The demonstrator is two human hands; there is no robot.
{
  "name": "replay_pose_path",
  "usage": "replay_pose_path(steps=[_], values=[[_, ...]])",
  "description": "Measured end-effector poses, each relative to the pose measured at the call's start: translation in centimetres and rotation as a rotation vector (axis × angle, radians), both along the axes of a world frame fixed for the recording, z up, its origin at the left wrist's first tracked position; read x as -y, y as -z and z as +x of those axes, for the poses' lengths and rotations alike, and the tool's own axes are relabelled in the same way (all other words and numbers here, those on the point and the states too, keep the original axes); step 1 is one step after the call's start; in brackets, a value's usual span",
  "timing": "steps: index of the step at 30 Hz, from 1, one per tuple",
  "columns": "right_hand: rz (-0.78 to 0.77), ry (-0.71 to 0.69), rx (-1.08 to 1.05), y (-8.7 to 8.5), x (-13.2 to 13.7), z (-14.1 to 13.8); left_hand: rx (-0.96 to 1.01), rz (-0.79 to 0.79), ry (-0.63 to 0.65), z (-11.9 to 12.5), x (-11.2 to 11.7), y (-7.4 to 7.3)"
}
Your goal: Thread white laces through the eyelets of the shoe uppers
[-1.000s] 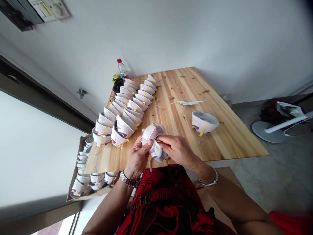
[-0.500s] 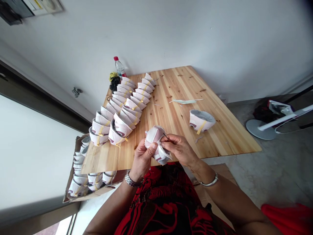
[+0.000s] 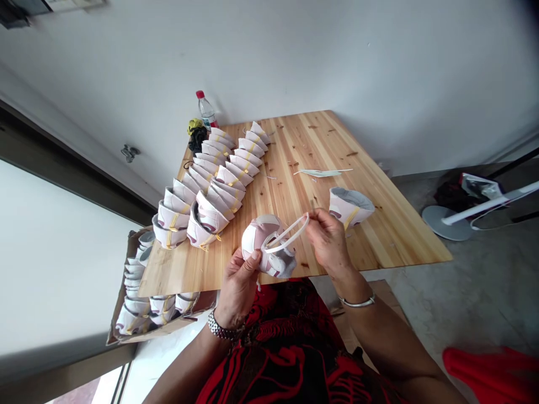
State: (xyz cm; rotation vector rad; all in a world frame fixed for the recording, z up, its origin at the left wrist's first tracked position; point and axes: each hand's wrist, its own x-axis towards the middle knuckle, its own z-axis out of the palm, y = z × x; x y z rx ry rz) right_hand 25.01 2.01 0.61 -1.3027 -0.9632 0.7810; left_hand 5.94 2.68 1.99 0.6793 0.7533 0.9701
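Observation:
My left hand (image 3: 239, 280) grips a white and pink shoe upper (image 3: 264, 242) just above the near edge of the wooden table (image 3: 404, 235). My right hand (image 3: 329, 242) pinches a white strap (image 3: 287, 235) that loops out from the upper and is stretched to the right. Another single upper (image 3: 351, 205) stands on the table just beyond my right hand. Two rows of nested uppers (image 3: 213, 185) with yellow bands run along the table's left side.
A cardboard box (image 3: 147, 292) with more uppers sits below the table's left edge. A water bottle (image 3: 206, 110) and a dark cloth (image 3: 196, 134) stand at the far corner. A thin strip (image 3: 322, 172) lies mid-table. A fan base (image 3: 446, 222) rests on the floor at right.
My right hand has drawn away to the right and up, pulling the white strap out of the upper into a long loop. My left hand keeps its hold.

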Motion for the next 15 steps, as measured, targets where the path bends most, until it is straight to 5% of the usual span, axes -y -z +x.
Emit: replay_pose_path(steps=[4,8,11,15], values=[[0.003,-0.035,-0.031,-0.2,0.9,-1.4,0.025,-0.038,-0.038,0.1,-0.2,0.2],[0.115,0.245,-0.077,0.1,2.7,-2.7,0.064,-0.069,-0.114,0.0,-0.6,0.7],[0.148,0.318,-0.071,0.4,4.1,-3.6,0.067,-0.047,-0.169,0.2,-0.8,0.7],[0.132,0.188,-0.050,0.4,4.7,-4.4,0.032,0.060,-0.174,0.8,-0.3,1.0]])
